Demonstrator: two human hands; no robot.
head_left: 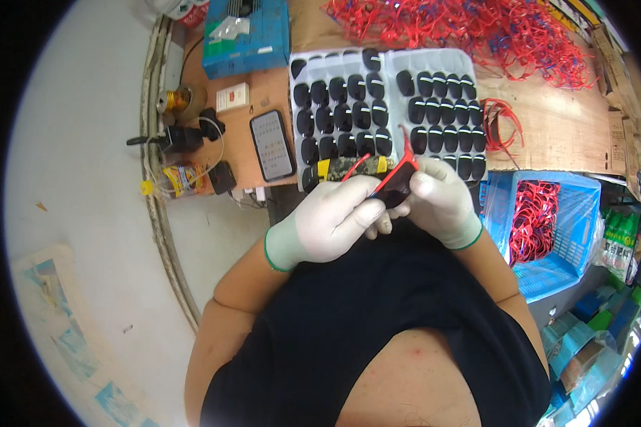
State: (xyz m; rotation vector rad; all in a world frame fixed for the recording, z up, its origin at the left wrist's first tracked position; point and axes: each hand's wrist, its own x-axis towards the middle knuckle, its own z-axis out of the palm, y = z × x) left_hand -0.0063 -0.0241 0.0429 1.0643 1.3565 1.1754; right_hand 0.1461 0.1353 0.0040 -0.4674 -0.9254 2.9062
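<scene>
Both my hands wear white gloves and meet over the table's front edge around one pair of red-framed sunglasses (397, 186). My left hand (335, 219) pinches the frame from the left, thumb and fingers together. On the other side my right hand (443, 198) grips it near a dark lens, one red temple pointing up. Right behind my hands lie two white trays (388, 64) with rows of dark lenses (342, 114). A camouflage-patterned bar with yellow bands (367, 166) sits at the near edge of the left tray, partly hidden by my hands and the sunglasses.
A big tangle of red frames (470, 32) covers the table's far side. Several loose red frames (502, 128) lie right of the trays. A blue crate (570, 228) holds more frames at the right. Leftward are a phone (272, 145), a small white box (233, 97) and a blue case (246, 43).
</scene>
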